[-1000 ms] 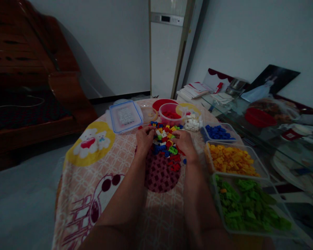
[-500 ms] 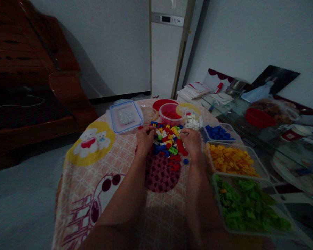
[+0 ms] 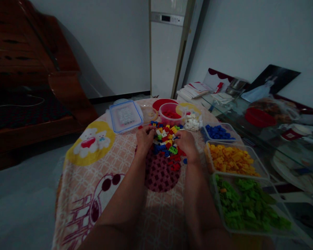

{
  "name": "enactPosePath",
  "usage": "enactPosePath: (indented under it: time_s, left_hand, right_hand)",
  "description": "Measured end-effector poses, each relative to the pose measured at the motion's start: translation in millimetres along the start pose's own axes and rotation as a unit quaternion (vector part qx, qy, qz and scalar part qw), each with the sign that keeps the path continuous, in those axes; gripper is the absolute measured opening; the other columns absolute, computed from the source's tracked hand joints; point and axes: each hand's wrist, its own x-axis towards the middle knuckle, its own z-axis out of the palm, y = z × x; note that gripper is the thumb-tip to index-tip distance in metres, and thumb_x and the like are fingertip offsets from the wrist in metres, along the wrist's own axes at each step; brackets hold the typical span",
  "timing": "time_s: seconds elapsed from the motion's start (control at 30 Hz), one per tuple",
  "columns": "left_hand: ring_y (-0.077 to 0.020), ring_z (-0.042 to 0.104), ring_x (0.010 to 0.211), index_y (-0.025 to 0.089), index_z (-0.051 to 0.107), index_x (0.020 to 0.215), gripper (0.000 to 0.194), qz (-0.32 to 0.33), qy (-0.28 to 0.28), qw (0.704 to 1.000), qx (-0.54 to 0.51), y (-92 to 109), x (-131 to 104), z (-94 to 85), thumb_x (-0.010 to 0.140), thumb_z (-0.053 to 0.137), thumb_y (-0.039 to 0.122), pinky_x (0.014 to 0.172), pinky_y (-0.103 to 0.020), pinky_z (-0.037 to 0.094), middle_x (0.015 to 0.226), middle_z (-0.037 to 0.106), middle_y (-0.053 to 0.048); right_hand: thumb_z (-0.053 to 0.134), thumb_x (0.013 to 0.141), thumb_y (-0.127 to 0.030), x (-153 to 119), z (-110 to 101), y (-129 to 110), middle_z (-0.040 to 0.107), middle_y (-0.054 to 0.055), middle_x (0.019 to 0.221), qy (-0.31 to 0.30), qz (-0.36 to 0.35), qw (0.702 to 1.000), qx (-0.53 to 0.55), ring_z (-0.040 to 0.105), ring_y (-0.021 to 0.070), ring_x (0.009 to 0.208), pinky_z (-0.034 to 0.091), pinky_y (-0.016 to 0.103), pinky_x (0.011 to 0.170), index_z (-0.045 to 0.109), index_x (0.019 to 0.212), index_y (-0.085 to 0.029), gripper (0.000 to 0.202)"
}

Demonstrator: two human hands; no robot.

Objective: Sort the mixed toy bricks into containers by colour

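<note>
A heap of mixed toy building bricks (image 3: 168, 137) in red, blue, yellow, green and white lies on the cloth-covered table (image 3: 161, 208). At its left edge is my left hand (image 3: 145, 137), fingers curled together; whatever they hold is hidden. My right hand (image 3: 187, 141) reaches over the heap's right side with fingers pinched, and I cannot make out what is in them. Several red bricks (image 3: 175, 167) and a round blue piece (image 3: 185, 161) lie at the near side of the heap.
Sorted bricks fill clear boxes on the right: blue bricks (image 3: 217, 132), yellow bricks (image 3: 231, 159) and green bricks (image 3: 250, 205). Behind the heap stand a pink tub (image 3: 172, 119) with red bricks and a pile of white bricks (image 3: 193, 122). A blue-rimmed lid (image 3: 126, 116) lies at back left.
My right hand has shifted left and slightly down, further over the heap, from its right edge. My left hand has hardly moved.
</note>
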Motion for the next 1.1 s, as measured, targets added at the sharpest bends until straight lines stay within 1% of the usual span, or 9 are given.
enactPosePath:
  time_s: [0.17, 0.37, 0.5, 0.57, 0.63, 0.73, 0.9, 1.0, 1.1]
  left_hand:
    - [-0.0189, 0.071, 0.073, 0.017, 0.079, 0.093, 0.026, 0.001, 0.001, 1.000, 0.004, -1.3, 0.2, 0.0, 0.079, 0.058, 0.023, 0.072, -0.028, 0.056, 0.077, 0.076, -0.004]
    - [-0.0185, 0.071, 0.073, 0.017, 0.079, 0.093, 0.027, 0.005, -0.003, 1.000, 0.005, -3.0, 0.9, 0.4, 0.079, 0.058, 0.024, 0.071, -0.028, 0.055, 0.078, 0.075, -0.004]
    - [-0.0184, 0.070, 0.073, 0.018, 0.079, 0.092, 0.027, 0.003, -0.001, 1.000, 0.002, -3.4, 0.9, 0.6, 0.079, 0.058, 0.025, 0.071, -0.027, 0.055, 0.077, 0.075, -0.004]
    - [-0.0182, 0.070, 0.073, 0.017, 0.079, 0.094, 0.028, 0.004, -0.002, 1.000, 0.002, -3.4, 0.5, 0.5, 0.079, 0.058, 0.025, 0.071, -0.027, 0.055, 0.078, 0.075, -0.004]
    - [-0.0182, 0.070, 0.073, 0.017, 0.079, 0.095, 0.029, 0.003, -0.004, 1.000, 0.005, -3.6, 0.4, 0.5, 0.079, 0.057, 0.025, 0.071, -0.027, 0.055, 0.078, 0.076, -0.004]
    - [-0.0181, 0.070, 0.072, 0.017, 0.079, 0.096, 0.029, -0.002, -0.003, 1.000, 0.010, -4.7, 1.0, 1.0, 0.079, 0.057, 0.026, 0.070, -0.027, 0.055, 0.078, 0.076, -0.004]
    - [-0.0188, 0.071, 0.072, 0.017, 0.079, 0.095, 0.028, 0.000, -0.005, 1.000, 0.008, -3.5, 1.3, 1.1, 0.080, 0.058, 0.025, 0.070, -0.028, 0.055, 0.080, 0.076, -0.005]
    - [-0.0194, 0.071, 0.074, 0.017, 0.079, 0.094, 0.027, 0.003, -0.006, 1.000, 0.013, 0.4, -0.3, -0.3, 0.080, 0.058, 0.024, 0.071, -0.029, 0.056, 0.080, 0.077, -0.005]
    - [-0.0197, 0.071, 0.074, 0.017, 0.080, 0.094, 0.026, 0.010, -0.006, 1.000, 0.027, 4.5, -1.5, -1.6, 0.080, 0.058, 0.024, 0.072, -0.029, 0.055, 0.080, 0.076, -0.005]
  right_hand:
    - [0.066, 0.071, -0.021, 6.3, -3.0, 15.5, 0.079, 0.004, 0.083, 0.079, 0.055, 0.974, 0.207, 0.072, 0.0210, 0.080, 0.054, 0.029, 0.077, 0.083, 0.092, -0.019, 0.027]
    - [0.062, 0.071, -0.028, 14.2, 2.5, 29.9, 0.075, 0.006, 0.076, 0.216, 0.196, 0.869, 0.400, 0.071, 0.0224, 0.066, 0.060, 0.032, 0.061, 0.079, 0.105, -0.012, 0.041]
    - [0.060, 0.076, -0.027, 17.6, -1.2, 43.2, 0.076, 0.011, 0.096, 0.368, 0.212, 0.804, 0.417, 0.075, 0.0249, 0.086, 0.064, 0.036, 0.073, 0.068, 0.130, -0.009, 0.058]
    - [0.058, 0.077, -0.026, 17.7, -4.5, 51.5, 0.075, 0.014, 0.108, 0.410, 0.210, 0.792, 0.401, 0.075, 0.0261, 0.097, 0.063, 0.037, 0.080, 0.061, 0.141, -0.007, 0.066]
    - [0.055, 0.078, -0.024, 16.9, -6.6, 57.6, 0.074, 0.016, 0.118, 0.419, 0.214, 0.802, 0.368, 0.074, 0.0261, 0.102, 0.063, 0.037, 0.084, 0.058, 0.143, -0.005, 0.068]
    - [0.054, 0.077, -0.025, 15.4, -7.3, 58.1, 0.075, 0.016, 0.119, 0.385, 0.208, 0.846, 0.305, 0.075, 0.0253, 0.097, 0.062, 0.036, 0.084, 0.070, 0.129, -0.008, 0.058]
    - [0.057, 0.079, -0.031, 12.3, -10.2, 43.6, 0.077, 0.007, 0.080, 0.165, 0.132, 0.945, 0.250, 0.072, 0.0216, 0.072, 0.059, 0.031, 0.070, 0.081, 0.094, -0.014, 0.033]
    - [0.064, 0.078, -0.032, 7.4, -13.2, 37.2, 0.074, 0.003, 0.070, 0.083, 0.088, 0.978, 0.171, 0.071, 0.0197, 0.071, 0.055, 0.028, 0.068, 0.080, 0.080, -0.019, 0.021]
    - [0.073, 0.074, -0.033, 1.7, -12.4, 34.1, 0.071, 0.000, 0.064, 0.006, 0.058, 0.991, 0.117, 0.070, 0.0187, 0.070, 0.053, 0.026, 0.067, 0.078, 0.072, -0.023, 0.011]
